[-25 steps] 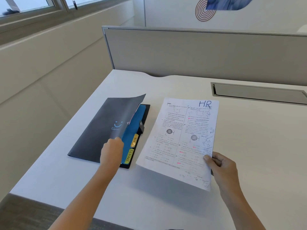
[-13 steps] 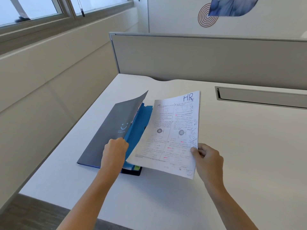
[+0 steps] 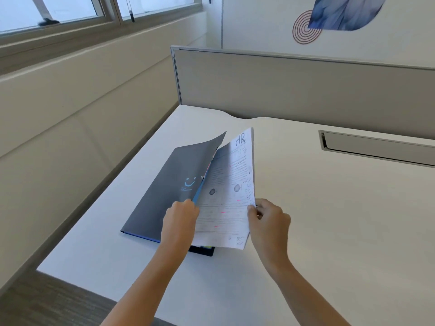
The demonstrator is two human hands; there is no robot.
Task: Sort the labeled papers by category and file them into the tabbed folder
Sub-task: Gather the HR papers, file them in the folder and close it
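two grips, left fingers (image 3: 186,206) clamped on folder cover (image 3: 169,184), right fingers (image 3: 252,212) pinching hr paper (image 3: 227,198)

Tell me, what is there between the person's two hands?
In the head view, the lower part of the paper marked HR spans the gap: the right hand pinches its right edge, while the left hand holds up the grey folder cover.

Open desk (image 3: 329,220) is seen right of the folder (image 3: 164,191) and along the front edge; far side is closed by a partition (image 3: 306,90), left by a wall (image 3: 70,149)
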